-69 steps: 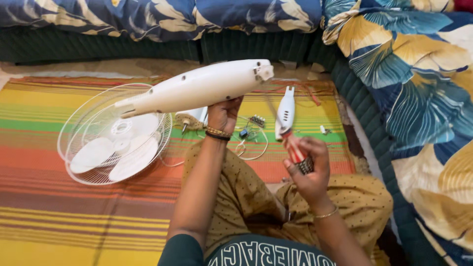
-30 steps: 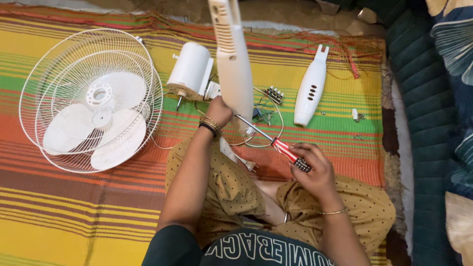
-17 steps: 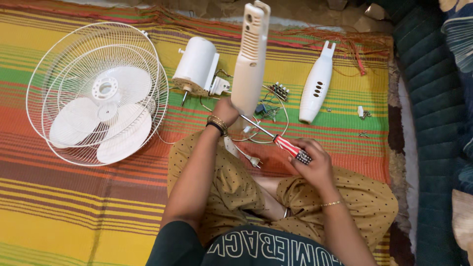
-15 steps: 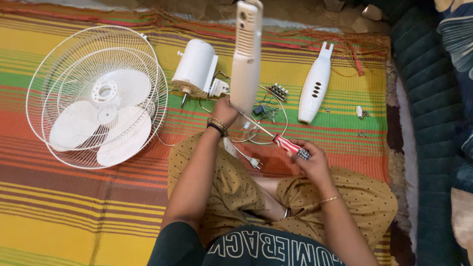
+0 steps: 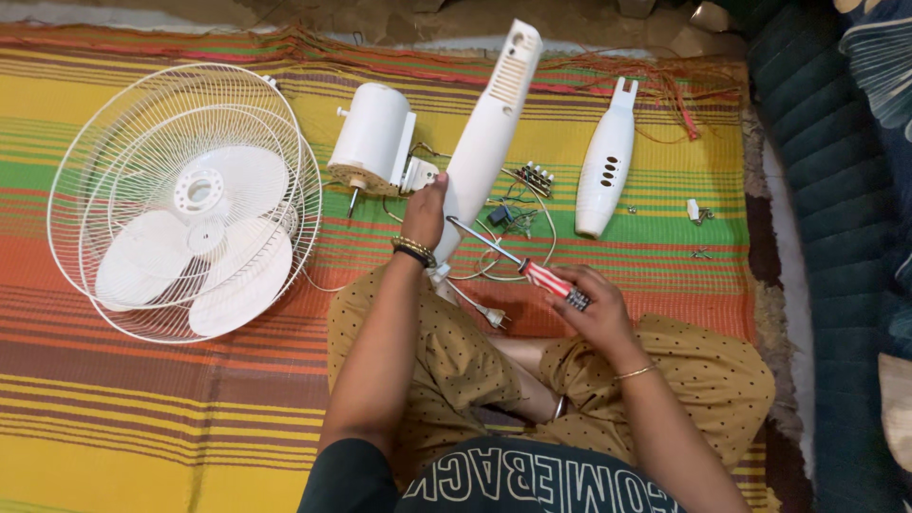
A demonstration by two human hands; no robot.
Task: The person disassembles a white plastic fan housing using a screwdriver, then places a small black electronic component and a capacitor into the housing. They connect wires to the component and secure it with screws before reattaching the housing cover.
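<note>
Gripping the long white plastic fan housing (image 5: 486, 142) at centre frame, our left hand (image 5: 425, 209) has tilted it rightward since a moment ago; our right hand (image 5: 591, 309), fingers closed around the red-handled screwdriver (image 5: 518, 263), keeps its tip at the housing's lower end.

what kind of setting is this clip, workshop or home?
Likely a home floor, not a workshop: the person sits on a striped woven mat, a floral-print cushion at the edge, with fan parts like the cage spread around.
</note>
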